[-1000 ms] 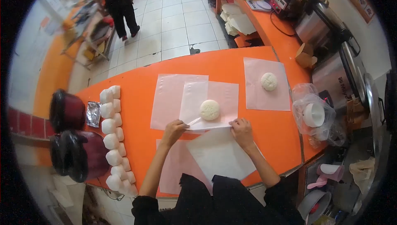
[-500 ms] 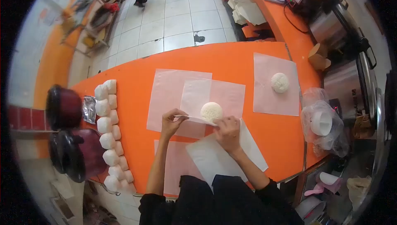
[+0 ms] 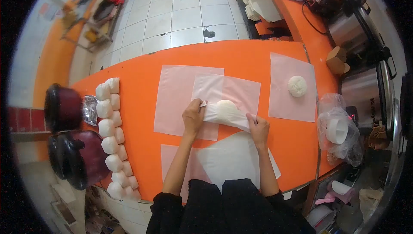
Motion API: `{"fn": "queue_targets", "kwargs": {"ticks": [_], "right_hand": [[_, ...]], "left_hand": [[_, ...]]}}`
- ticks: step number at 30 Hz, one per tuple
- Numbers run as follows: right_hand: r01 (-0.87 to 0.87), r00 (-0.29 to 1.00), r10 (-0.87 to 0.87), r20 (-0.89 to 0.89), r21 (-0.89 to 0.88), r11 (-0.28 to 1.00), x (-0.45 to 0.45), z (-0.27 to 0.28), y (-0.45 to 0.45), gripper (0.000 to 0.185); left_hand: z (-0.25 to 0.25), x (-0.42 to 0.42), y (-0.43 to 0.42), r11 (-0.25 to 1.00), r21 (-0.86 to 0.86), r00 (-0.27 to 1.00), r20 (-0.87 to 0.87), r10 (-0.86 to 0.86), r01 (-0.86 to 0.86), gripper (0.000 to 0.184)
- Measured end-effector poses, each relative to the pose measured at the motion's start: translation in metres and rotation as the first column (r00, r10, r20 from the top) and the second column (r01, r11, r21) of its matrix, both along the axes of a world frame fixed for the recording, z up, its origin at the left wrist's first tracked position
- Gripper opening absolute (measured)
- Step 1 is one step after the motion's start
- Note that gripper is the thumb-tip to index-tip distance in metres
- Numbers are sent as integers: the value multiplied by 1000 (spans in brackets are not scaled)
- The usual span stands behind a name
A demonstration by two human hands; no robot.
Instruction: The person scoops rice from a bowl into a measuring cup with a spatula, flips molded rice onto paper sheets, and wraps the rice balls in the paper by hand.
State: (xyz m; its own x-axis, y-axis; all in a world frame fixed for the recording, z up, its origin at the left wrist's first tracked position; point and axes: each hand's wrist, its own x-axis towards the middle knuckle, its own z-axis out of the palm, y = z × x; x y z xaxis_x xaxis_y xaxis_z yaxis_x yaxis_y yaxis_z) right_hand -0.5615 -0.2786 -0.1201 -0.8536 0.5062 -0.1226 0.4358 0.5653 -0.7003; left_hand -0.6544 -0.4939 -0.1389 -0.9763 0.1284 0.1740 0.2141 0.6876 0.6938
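Note:
A sheet of wrapping paper point(image 3: 248, 90) lies in the middle of the orange table, its near edge folded up over a round mound of white rice point(image 3: 226, 104). Only the far part of the mound shows past the fold. My left hand point(image 3: 195, 115) pinches the folded edge left of the mound. On the other side, my right hand point(image 3: 258, 128) grips the same fold between thumb and fingers. A pinkish sheet point(image 3: 172, 96) lies under the paper, and a white sheet point(image 3: 232, 156) is nearer my body. Another rice mound point(image 3: 297, 86) sits on its own sheet to the right.
Rows of white wrapped packets point(image 3: 109, 145) line the table's left side. Beyond them stand dark red pots point(image 3: 88, 156) with black lids, near a foil packet point(image 3: 90, 110). A clear plastic bag with a white bowl point(image 3: 337, 131) rests at the right edge.
The paper's near edge has been drawn up over the mound. My right hand has moved right along the fold, and my left hand has shifted right. A person farther back has mostly left view.

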Motion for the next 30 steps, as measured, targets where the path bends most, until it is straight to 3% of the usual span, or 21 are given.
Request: {"fn": "queue_targets", "kwargs": {"ticks": [4,8,9,10,11,13,16,17,19,22,25,27,29,30], "right_hand": [[-52,997,45,59,118,992,-5,1,-2,38],[-165,984,177,-29,241,956,-27,11,1,23],[-208,975,221,-27,240,948,-44,15,2,27],[-305,912,368,-182,300,904,-65,14,4,35],[-383,802,505,-320,373,845,-88,12,5,43],[-450,798,559,-225,393,802,-121,9,-3,50],[-561,822,566,61,261,786,-146,2,-1,52],[-610,785,613,95,295,735,-153,2,4,47],[-701,702,690,177,346,624,-157,6,10,37],[-745,635,771,55,308,592,-151,26,18,17],[-804,525,812,-254,165,571,-110,44,19,13],[-712,436,864,-253,490,503,-77,45,9,7],[-657,457,855,-244,556,509,-52,40,-1,10],[-628,467,851,-241,587,511,-42,36,-4,11]], "left_hand": [[3,9,-2,985,-165,996,81,-29,42,11],[13,14,-3,997,-72,973,-231,11,-28,19],[8,19,-1,995,-101,944,-330,-28,-5,23],[5,26,1,991,-132,903,-423,-71,16,27],[5,37,3,938,-256,838,-437,-326,232,40],[12,63,22,788,-445,754,-308,-580,425,48],[4,73,36,837,-339,846,-176,-504,429,52],[1,73,35,816,-398,835,-185,-518,419,52],[6,74,40,839,-360,848,-190,-495,409,51],[10,71,39,838,-382,854,-189,-484,390,52],[11,65,37,896,-347,865,-316,-390,277,54],[23,55,35,916,-355,845,-416,-335,188,51],[57,35,27,895,-433,810,-483,-331,108,44],[53,25,20,850,-475,806,-399,-437,227,38]]}}
